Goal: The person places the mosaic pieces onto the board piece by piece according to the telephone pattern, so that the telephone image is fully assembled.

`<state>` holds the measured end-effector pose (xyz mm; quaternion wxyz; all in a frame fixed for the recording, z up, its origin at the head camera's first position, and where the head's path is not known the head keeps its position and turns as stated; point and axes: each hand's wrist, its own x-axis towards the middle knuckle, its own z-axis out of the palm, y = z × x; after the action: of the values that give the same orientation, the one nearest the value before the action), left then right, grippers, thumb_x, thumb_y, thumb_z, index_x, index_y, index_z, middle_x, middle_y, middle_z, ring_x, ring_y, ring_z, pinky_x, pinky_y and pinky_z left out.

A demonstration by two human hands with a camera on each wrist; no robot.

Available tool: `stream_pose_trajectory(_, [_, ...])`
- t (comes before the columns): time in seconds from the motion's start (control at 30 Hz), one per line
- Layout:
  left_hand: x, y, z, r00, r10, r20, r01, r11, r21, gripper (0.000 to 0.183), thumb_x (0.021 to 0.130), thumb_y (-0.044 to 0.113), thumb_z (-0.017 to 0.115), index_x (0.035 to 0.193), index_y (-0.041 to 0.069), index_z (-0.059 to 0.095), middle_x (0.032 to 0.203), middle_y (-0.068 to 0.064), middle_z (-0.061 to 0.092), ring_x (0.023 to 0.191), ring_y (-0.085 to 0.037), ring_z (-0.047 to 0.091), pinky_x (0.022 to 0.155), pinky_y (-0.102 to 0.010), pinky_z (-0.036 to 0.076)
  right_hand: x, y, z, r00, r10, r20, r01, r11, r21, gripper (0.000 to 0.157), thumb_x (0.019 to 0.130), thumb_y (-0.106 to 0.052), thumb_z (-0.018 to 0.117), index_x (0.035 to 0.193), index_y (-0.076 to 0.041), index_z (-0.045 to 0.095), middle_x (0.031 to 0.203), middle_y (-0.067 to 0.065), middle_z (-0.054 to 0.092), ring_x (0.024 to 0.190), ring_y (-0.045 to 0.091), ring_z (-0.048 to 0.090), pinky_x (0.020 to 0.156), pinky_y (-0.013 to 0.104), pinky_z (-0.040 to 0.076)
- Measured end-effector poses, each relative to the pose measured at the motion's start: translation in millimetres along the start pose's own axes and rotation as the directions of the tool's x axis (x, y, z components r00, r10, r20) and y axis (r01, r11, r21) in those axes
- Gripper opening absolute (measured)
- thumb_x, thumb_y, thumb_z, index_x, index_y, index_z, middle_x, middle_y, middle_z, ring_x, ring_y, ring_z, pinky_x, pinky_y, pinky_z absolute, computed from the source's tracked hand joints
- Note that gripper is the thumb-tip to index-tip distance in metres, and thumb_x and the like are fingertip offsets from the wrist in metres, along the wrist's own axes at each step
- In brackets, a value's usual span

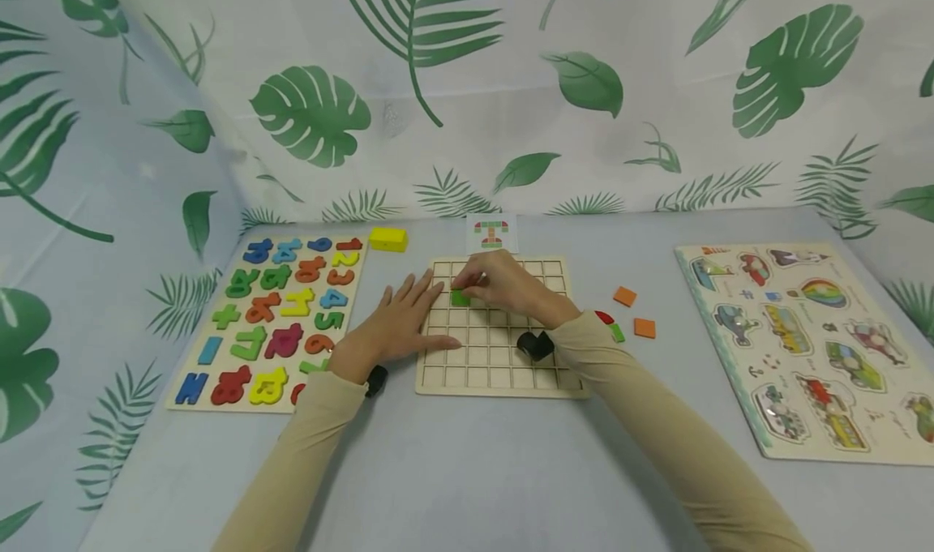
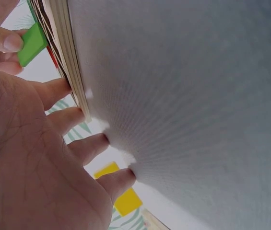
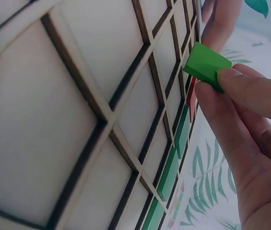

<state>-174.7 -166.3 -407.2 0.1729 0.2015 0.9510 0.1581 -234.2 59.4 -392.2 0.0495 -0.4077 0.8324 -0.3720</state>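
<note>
My right hand (image 1: 507, 286) pinches a green square tile (image 3: 207, 63) between thumb and fingers, over the upper left part of a wooden grid board (image 1: 474, 380). In the right wrist view, a red piece (image 3: 191, 99) and several green tiles (image 3: 168, 176) sit in cells along one edge of the board. My left hand (image 1: 390, 325) lies spread at the board's left side. Its fingers are extended; in the left wrist view some fingertips touch the board's edge and others the table. The right hand covers some upper cells.
Behind the board stands a pattern card (image 1: 492, 233). Loose orange tiles (image 1: 645, 327), a green tile (image 1: 617, 333) and a red piece (image 1: 604, 317) lie to the right. A number puzzle (image 1: 224, 345) and yellow block (image 1: 388, 239) are left; a picture puzzle (image 1: 795, 374) is far right.
</note>
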Motion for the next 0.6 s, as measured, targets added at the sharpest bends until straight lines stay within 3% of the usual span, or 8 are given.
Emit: stream_pose_trajectory(0.6, [-0.2, 2.3, -0.9, 1.0, -0.007, 0.004, 0.007, 1.0, 0.004, 0.102, 0.097, 0.066, 0.062, 0.169, 0.011, 0.016, 0.176, -0.01, -0.002, 0.161, -0.038, -0.003, 0.125, -0.065, 0.0, 4.4, 1.7, 4.6, 0.998, 0.002, 0.057, 0.001, 0.998, -0.057, 0.015, 0.091, 0.006, 0.077, 0.105, 0.004, 0.08, 0.099, 0.014, 0.073, 0.094, 0.028, 0.074, 0.084, 0.032, 0.061])
